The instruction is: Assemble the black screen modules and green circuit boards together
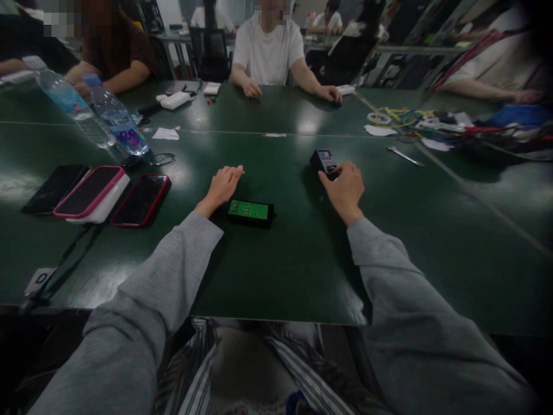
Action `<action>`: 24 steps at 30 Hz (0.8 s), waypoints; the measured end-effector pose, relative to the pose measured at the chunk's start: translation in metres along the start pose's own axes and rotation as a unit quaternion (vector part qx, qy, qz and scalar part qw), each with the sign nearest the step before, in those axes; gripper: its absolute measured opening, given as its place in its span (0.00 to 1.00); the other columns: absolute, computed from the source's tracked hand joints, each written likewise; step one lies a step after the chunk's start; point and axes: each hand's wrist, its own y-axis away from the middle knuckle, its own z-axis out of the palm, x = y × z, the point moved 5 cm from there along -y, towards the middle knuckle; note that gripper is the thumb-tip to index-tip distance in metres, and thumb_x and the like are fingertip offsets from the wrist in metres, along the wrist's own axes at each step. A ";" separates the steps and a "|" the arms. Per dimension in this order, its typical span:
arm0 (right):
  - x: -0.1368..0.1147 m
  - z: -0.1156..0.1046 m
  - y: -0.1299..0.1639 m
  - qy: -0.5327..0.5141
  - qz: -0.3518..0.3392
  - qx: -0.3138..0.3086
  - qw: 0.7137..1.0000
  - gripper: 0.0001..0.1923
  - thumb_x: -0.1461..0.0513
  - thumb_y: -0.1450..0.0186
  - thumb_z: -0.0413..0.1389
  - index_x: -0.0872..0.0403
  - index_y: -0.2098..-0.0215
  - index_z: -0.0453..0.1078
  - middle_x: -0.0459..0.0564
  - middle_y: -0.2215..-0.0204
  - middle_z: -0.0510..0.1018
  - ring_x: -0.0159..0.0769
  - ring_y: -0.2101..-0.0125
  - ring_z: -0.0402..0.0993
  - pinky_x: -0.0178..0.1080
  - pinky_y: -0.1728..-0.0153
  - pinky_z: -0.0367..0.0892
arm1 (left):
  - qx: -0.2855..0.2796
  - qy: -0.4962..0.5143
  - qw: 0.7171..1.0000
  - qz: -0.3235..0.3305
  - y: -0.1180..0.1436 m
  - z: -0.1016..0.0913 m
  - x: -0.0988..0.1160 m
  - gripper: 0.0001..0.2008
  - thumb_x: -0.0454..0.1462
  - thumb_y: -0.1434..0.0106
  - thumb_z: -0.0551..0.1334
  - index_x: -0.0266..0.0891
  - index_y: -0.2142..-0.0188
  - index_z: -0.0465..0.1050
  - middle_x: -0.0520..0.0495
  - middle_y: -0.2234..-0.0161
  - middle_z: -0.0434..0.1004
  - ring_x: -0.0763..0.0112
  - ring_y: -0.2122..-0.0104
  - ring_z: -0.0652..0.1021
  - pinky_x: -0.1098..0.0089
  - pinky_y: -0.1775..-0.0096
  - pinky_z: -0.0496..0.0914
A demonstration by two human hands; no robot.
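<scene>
The device (324,159), probably light and rigid, is aptly side-gripped by the curled right hand (347,187); the half-open left hand (222,187) seems empty.

From my end the table (298,271) looks smooth and kinda glossy. I'm seeing clear plastic bottles (116,117) upper left, a shiny metal wrench (405,156) upper right, matt gray cloth sleeves (389,271) down low, and a plastic-looking black case (249,221) around the green board (249,210).
</scene>
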 end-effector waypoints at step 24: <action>-0.066 -0.011 0.021 -0.020 -0.167 -0.019 0.986 0.19 0.49 0.25 0.46 0.51 0.62 0.71 0.55 0.61 0.77 0.52 0.54 0.69 0.55 0.52 0.63 | 0.000 -0.004 1.000 0.001 0.001 0.000 0.002 0.33 0.55 0.26 0.36 0.43 0.50 0.76 0.43 0.47 0.76 0.60 0.45 0.73 0.56 0.40 0.65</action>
